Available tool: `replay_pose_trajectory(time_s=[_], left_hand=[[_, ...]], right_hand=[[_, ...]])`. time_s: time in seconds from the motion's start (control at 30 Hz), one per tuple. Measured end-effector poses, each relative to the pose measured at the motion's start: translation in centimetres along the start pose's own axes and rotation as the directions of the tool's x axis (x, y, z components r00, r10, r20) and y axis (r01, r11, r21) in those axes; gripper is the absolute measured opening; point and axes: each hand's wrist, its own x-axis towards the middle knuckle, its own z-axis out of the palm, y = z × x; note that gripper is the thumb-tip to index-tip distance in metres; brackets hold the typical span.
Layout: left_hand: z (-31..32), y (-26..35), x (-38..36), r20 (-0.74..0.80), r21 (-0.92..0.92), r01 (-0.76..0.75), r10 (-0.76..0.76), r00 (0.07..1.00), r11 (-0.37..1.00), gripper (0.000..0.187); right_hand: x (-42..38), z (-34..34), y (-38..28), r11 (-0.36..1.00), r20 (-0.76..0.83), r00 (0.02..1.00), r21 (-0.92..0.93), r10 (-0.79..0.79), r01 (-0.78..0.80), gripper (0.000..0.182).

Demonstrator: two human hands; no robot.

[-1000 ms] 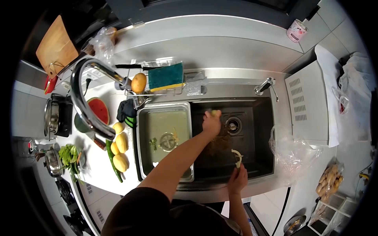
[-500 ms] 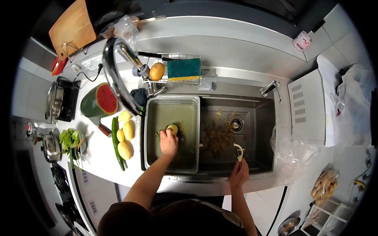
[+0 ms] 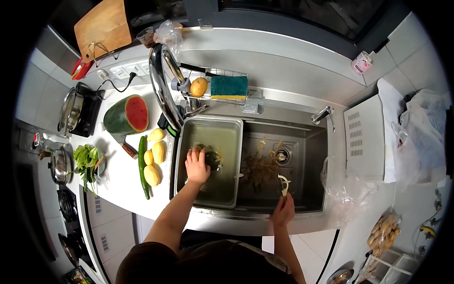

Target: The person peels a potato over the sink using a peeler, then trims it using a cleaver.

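My left hand point(image 3: 197, 165) is over the water in the metal basin point(image 3: 240, 156), its fingers curled downward. Whatever lies under the palm is hidden, and no potato shows in the water. Dark ripples and pale peel strips point(image 3: 219, 155) float beside the fingers. Over the front of the right sink bowl, my right hand point(image 3: 283, 210) is closed around a pale Y-shaped peeler point(image 3: 284, 185), its head pointing away from me. Brown peelings point(image 3: 259, 168) are scattered on the floor of that bowl point(image 3: 307, 165), towards the drain point(image 3: 283, 156).
Peeled potatoes point(image 3: 152, 175), a long green pepper or cucumber point(image 3: 143, 168), a cut watermelon point(image 3: 126, 113) and a knife point(image 3: 127, 149) lie left of the sink. A curved faucet point(image 3: 158, 87) arches over the basin's back left. A sponge point(image 3: 229, 86) and an unpeeled potato point(image 3: 199, 87) sit in the rack behind.
My left hand has shifted slightly left and up. The peeled potato at its fingertips has gone out of sight. My right hand still holds the peeler, and the whole view has shifted a little.
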Motion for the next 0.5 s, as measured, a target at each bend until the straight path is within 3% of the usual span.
replay_pose_trajectory(time_s=[0.1, 0.2, 0.27, 0.3, 0.33, 0.37, 0.4, 0.43, 0.47, 0.5], left_hand=[[4.5, -2.3, 1.8, 0.255, 0.097, 0.066, -0.089, 0.963, 0.993, 0.057], [4.0, -2.1, 4.5, 0.342, 0.083, 0.140, -0.160, 0.926, 0.987, 0.047], [1.2, -0.2, 4.2, 0.308, 0.058, 0.097, -0.110, 0.945, 0.994, 0.047], [-0.2, 1.2, 4.1, 0.315, -0.170, 0.233, -0.171, 0.933, 0.958, 0.051], [-1.2, 1.7, 3.9, 0.332, -0.381, 0.352, -0.229, 0.915, 0.855, 0.056], [-0.6, 1.4, 3.0, 0.235, -0.542, 0.262, -0.155, 0.960, 0.799, 0.062], [-0.2, 1.9, 1.9, 0.292, -0.758, 0.333, -0.165, 0.942, 0.561, 0.052], [-2.0, 3.3, 1.2, 0.435, -0.833, 0.467, -0.168, 0.884, 0.297, 0.046], [-3.9, 4.8, 0.5, 0.565, -0.822, 0.570, -0.127, 0.816, 0.009, 0.040], [-5.8, 6.6, -0.1, 0.591, -0.807, 0.584, -0.115, 0.798, -0.090, 0.037]], right_hand=[[-0.1, 0.1, 0.1, 1.000, -0.020, 1.000, -0.001, -0.006, 0.006, 0.028], [0.2, -0.2, 0.0, 0.999, -0.011, 0.999, 0.031, -0.044, 0.044, 0.027], [0.0, -0.6, -0.1, 0.998, 0.026, 1.000, 0.058, -0.006, 0.004, 0.026], [0.2, -0.5, 0.0, 0.995, 0.023, 1.000, 0.096, -0.010, 0.007, 0.025], [0.5, -0.2, -0.2, 0.990, 0.022, 1.000, 0.140, -0.016, 0.012, 0.024], [0.7, -0.1, -0.3, 0.988, 0.020, 1.000, 0.154, -0.020, 0.016, 0.024], [1.1, -0.4, -0.2, 0.968, 0.075, 0.996, 0.239, 0.056, -0.073, 0.022], [1.5, -1.0, -0.7, 0.934, 0.145, 0.981, 0.313, 0.131, -0.171, 0.021], [2.0, -1.5, -1.1, 0.931, 0.154, 0.980, 0.323, 0.127, -0.171, 0.021], [3.5, -2.6, -2.2, 0.890, 0.176, 0.981, 0.429, 0.086, -0.155, 0.020]])
